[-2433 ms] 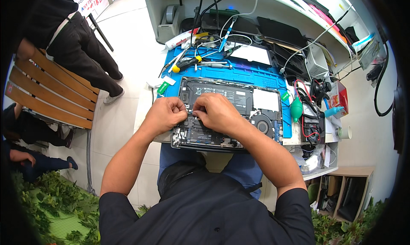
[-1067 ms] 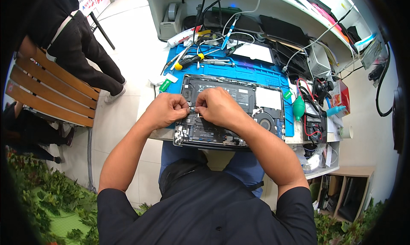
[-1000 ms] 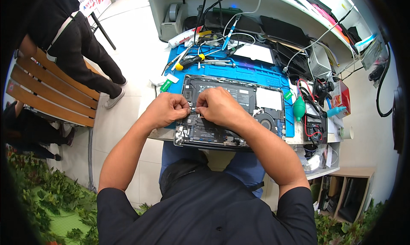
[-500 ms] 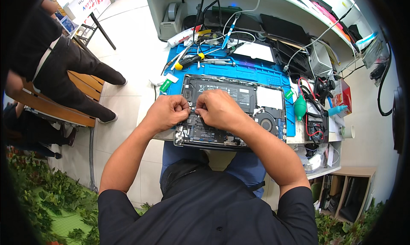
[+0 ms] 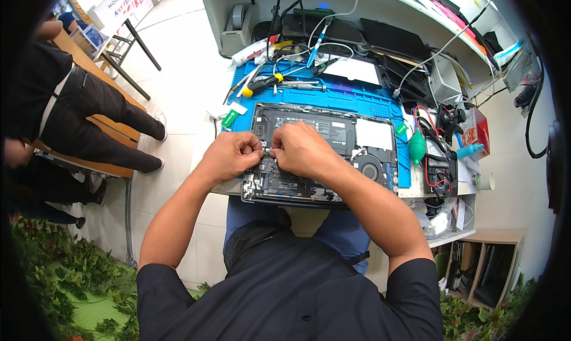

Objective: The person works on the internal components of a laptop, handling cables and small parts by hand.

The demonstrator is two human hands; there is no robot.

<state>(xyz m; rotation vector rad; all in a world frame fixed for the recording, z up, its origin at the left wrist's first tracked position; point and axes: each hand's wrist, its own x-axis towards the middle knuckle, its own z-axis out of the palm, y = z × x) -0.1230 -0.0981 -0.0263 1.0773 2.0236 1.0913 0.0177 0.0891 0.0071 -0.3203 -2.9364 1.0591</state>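
An opened laptop (image 5: 285,183) lies with its inner parts bare, partly on a blue work mat (image 5: 357,100) and near the desk's front edge. Its black battery (image 5: 339,130) fills the far middle, and a round fan (image 5: 369,170) sits at the right. Over the laptop's left part, my left hand (image 5: 235,155) is closed in a pinch at the inner parts. Close beside it, my right hand (image 5: 300,148) is also pinched, fingertips pointing toward the left ones. Whatever lies between the fingertips is too small and covered to name.
Behind the laptop lie a yellow-and-black screwdriver (image 5: 262,85), other tools and cables. At the right are a green air blower (image 5: 417,148), a multimeter (image 5: 440,177) with red leads and a light-blue bottle (image 5: 470,151). A person (image 5: 89,103) stands at the left beside a wooden bench.
My hands stay at nearly the same spot, still pinched, with the right one shifted very slightly. The person at the left has changed stance, and one leg has moved.
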